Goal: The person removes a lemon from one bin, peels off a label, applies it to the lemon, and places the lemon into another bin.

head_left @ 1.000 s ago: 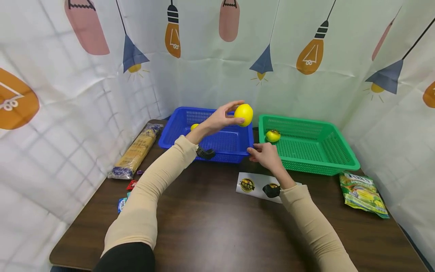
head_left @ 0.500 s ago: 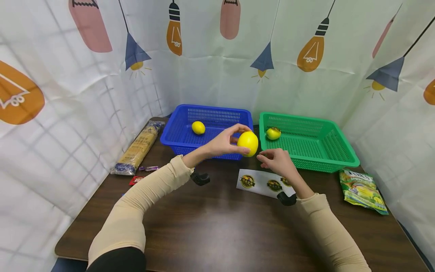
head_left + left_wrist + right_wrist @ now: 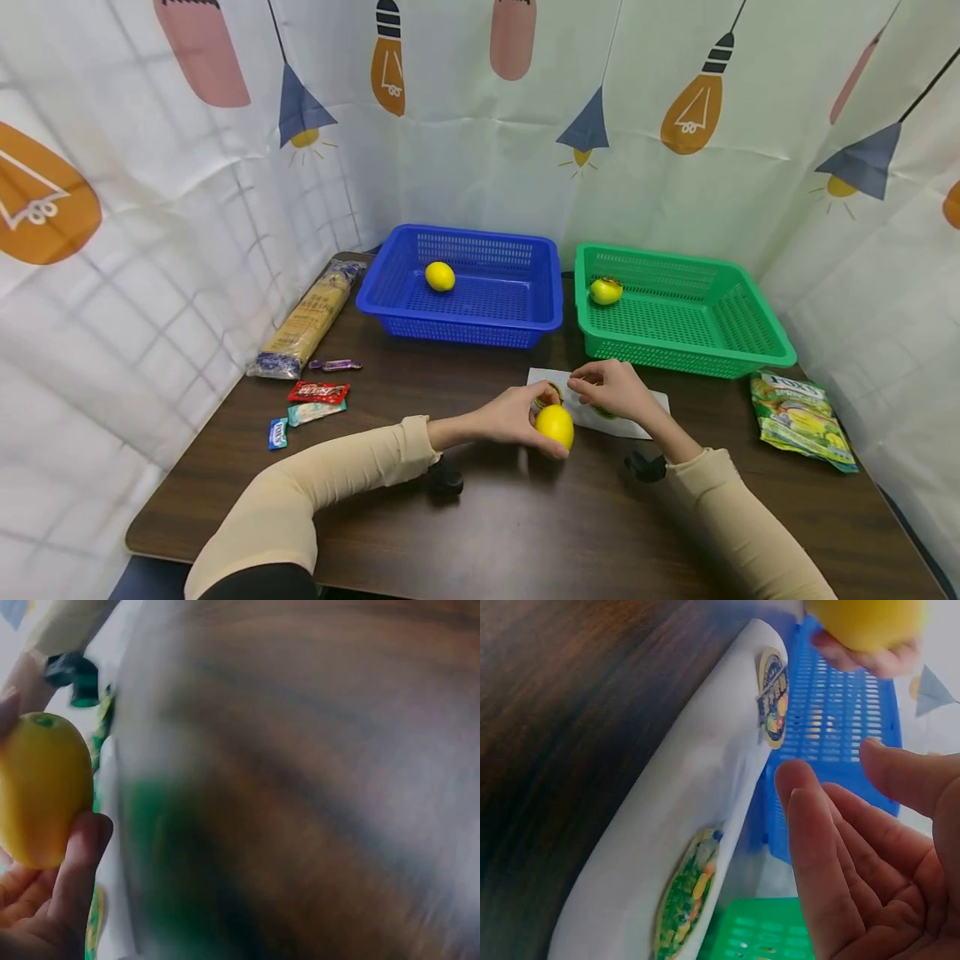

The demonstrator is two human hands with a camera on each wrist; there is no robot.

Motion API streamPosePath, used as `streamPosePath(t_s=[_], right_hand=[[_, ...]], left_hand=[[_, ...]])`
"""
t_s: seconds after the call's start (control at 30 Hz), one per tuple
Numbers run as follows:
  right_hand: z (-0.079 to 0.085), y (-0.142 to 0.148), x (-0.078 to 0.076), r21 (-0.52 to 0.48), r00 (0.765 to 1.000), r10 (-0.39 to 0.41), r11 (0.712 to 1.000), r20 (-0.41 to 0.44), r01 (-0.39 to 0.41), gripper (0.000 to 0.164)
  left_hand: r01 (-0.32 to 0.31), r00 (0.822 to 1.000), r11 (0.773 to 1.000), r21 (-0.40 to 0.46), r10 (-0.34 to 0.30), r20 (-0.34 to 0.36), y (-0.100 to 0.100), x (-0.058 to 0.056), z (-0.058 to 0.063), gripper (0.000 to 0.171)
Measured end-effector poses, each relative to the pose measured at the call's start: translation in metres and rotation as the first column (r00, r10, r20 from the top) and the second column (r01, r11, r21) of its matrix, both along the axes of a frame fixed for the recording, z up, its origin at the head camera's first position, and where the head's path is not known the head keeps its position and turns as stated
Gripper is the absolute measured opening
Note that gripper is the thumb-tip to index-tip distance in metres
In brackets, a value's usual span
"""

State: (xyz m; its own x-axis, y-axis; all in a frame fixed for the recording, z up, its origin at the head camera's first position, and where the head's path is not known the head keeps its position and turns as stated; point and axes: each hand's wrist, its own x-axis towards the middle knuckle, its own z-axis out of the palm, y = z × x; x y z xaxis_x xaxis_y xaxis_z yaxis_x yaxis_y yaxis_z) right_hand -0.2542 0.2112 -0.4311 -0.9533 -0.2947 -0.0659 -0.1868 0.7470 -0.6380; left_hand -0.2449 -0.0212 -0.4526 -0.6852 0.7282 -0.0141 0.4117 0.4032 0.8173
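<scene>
The left hand (image 3: 516, 417) is gripping one smooth, bright-yellow oval fruit (image 3: 555, 427); beside it, the right hand (image 3: 613, 388), thumb and fingers apart, is hovering near one white strip (image 3: 694, 757). Beyond both, one blue basket (image 3: 465, 327) is holding a second fruit (image 3: 440, 277), one green basket (image 3: 675, 356) a third fruit (image 3: 604, 291).

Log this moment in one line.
left hand: gripping yellow fruit; right hand: over sticker sheet, nothing held; blue basket: lemon-like fruit; green basket: dark-topped fruit
</scene>
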Motion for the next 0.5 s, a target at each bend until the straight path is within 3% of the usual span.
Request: streamPosePath(t_s=[0.13,0.5], right_hand=[[-0.003,0.003,-0.002,-0.043,0.999,0.013,0.999,0.047,-0.011,0.033],[-0.012,0.008,-0.006,-0.132,0.984,0.034,0.991,0.175,-0.01,0.035]], left_hand=[[-0.016,0.999,0.998,-0.058,0.013,-0.05,0.007,0.005,-0.009,0.06],[-0.075,0.997,0.992,-0.098,0.073,-0.017,0.014,0.015,-0.019,0.069]])
